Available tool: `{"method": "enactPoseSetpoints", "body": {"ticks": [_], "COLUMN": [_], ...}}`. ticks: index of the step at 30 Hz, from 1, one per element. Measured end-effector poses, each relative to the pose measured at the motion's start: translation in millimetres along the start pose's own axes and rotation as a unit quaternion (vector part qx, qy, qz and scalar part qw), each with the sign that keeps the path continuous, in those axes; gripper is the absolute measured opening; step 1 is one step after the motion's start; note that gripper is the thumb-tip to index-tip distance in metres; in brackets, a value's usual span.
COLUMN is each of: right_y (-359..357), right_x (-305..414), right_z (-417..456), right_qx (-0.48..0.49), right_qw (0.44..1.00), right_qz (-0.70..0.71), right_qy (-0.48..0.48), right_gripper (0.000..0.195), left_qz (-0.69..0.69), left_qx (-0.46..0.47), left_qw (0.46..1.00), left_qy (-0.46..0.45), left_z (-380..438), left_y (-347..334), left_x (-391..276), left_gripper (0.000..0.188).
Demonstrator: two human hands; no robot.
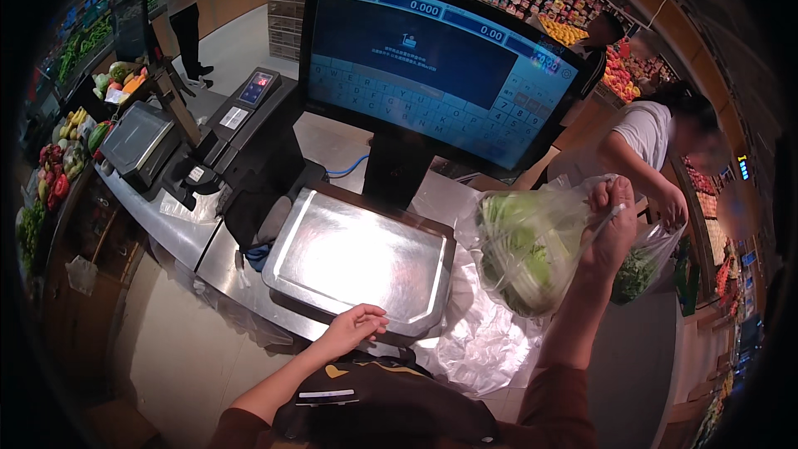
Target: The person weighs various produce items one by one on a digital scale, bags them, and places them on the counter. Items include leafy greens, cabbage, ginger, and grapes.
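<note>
My right hand (612, 218) grips the gathered top of a clear plastic bag of leafy green vegetables (527, 255), held up to the right of the scale. The bag's contents have pale stems and light green leaves. At the near edge of the scale's metal weighing plate (365, 255) is my left hand (360, 328), its fingers loosely curled with nothing seen in them. Nothing lies on the plate. Behind it stands a touchscreen monitor (424, 68) with zero readings and a keyboard layout. Crumpled clear plastic bags (480, 337) lie right of the scale, below the held bag.
A person (636, 137) at the right holds another plastic bag of greens (639, 271) close to my right hand. A second scale (140, 140) and a label printer (243, 112) stand on the left. Another person (182, 6) stands farther back near produce displays.
</note>
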State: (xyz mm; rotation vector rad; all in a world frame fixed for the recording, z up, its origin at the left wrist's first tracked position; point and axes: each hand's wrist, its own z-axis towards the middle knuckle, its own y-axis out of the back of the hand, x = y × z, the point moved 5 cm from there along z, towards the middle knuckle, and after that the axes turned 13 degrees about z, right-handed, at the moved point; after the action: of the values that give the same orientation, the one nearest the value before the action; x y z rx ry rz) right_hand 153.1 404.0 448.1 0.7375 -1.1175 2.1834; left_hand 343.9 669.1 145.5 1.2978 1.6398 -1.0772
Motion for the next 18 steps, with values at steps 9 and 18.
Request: {"method": "enactPoseSetpoints", "body": {"ticks": [9,18], "right_y": [-91,-177], "right_x": [-87,-134], "right_z": [-82,-142], "right_qx": [-0.038,0.068], "right_qw": [0.992,0.977], "right_qz": [0.026,-0.177], "right_qy": [-0.118,-0.098], "right_gripper": [0.016,0.015], "left_qz": [-0.025,0.069], "left_qx": [0.143,-0.307], "left_qw": [0.981,0.918], "left_qy": [-0.131,-0.240], "left_z": [-25,-21], "left_y": [0,152], "left_x": [-20,-89], "left_gripper": [0.090,0.042]}}
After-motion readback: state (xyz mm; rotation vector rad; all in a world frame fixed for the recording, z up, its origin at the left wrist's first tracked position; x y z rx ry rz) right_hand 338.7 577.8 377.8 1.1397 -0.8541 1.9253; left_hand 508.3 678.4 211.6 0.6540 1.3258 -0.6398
